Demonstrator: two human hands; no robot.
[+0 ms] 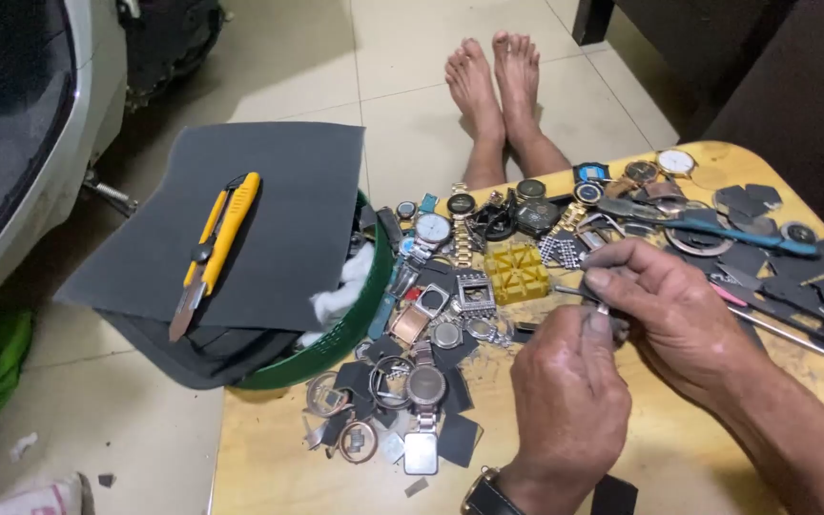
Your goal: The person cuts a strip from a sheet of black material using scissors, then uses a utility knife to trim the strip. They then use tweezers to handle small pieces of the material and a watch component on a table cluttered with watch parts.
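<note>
On the scuffed yellow wooden table [269, 448], over a pale tiled floor [412, 86], lie metal watch cases, bracelets and dark sandpaper scraps. Left hand [569, 405] and right hand [665, 305] meet, pinching a small grey metal part [605, 310]; its shape is too small to tell. A yellow plastic utility knife [216, 248] rests on a matte grey sandpaper sheet [288, 205].

No pkgs, labels or signs visible. Screens: one digital watch [591, 173], small rectangular display in blue-black case, lying on wooden surface [269, 458] at far edge, beyond both grips. Display content unreadable.
</note>
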